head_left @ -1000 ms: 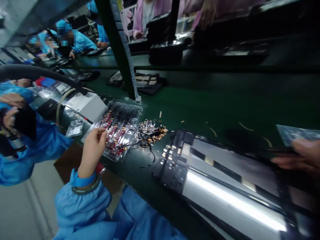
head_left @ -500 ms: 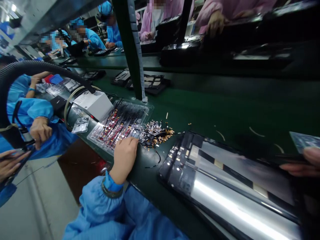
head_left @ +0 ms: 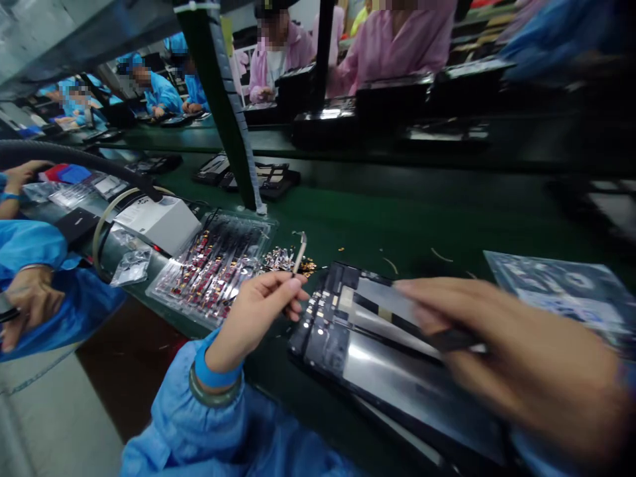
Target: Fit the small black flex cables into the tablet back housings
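My left hand [head_left: 258,308] pinches a small flex cable [head_left: 299,250] with a bent tip, lifted above the green belt beside the open device. The opened device [head_left: 377,351], dark with a shiny metal plate and a circuit board at its left end, lies in front of me. My right hand [head_left: 521,358], blurred, hovers over the device's right half and grips a thin dark tool [head_left: 447,339]. A clear tray [head_left: 213,265] of red and gold small parts sits left of the device. A loose pile of cables [head_left: 285,260] lies next to it.
A white box [head_left: 159,222] with a hose stands left of the tray. A green post [head_left: 223,112] rises behind it. A blue sheet [head_left: 561,288] lies at right. A co-worker's hand [head_left: 24,305] is at far left; other workers sit across the belt [head_left: 397,212].
My left hand has lifted from the tray's edge with a cable pinched and moved right toward the device. My right hand has swung in from the right edge over the device.
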Motion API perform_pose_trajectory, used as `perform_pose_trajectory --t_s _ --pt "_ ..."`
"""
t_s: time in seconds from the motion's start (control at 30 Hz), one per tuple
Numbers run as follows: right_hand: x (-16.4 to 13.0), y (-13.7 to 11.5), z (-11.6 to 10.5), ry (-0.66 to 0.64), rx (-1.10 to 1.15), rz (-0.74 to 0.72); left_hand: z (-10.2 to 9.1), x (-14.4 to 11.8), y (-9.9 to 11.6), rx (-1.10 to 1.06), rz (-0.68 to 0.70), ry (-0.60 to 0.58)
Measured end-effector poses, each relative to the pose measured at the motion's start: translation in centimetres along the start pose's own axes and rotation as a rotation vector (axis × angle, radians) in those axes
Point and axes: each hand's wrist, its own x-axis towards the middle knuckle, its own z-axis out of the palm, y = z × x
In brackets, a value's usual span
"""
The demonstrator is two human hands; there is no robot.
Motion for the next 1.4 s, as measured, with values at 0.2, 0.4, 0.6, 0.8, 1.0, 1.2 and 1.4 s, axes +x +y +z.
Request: perform_pose_trajectory --t_s 0.2,0.4,0.6,0.8,1.0,1.2,1.4 --pt "2.5 -3.4 2.0 0.056 -0.119 -0.164 4.3 -1.7 0.4 0.263 0.268 -0.110" --pt "1.6 -3.1 2.1 0.023 -0.231 -0.155 5.2 -2.1 0.1 0.394 0.437 -0.030" --pt "0.3 -2.1 1.0 0.144 -0.024 0.116 4.7 -1.3 0.9 -0.289 -0.097 -0.141" --pt "0.3 -3.2 1.2 0.133 -0.075 -0.140 6.5 -2.3 0.4 0.029 0.161 -0.156" --pt "0.3 -2.7 0.3 0.150 -0.205 -0.026 6.5 -2.2 0.5 0.083 0.230 -0.069" --pt "-0.7 -2.6 0.1 0.113 -0.070 -0.058 6.1 -2.0 1.3 -0.449 -0.248 -0.335" --pt "0.4 -2.6 0.2 0.194 0.194 0.245 7.1 -2.5 1.3 -0.463 -0.289 -0.322"
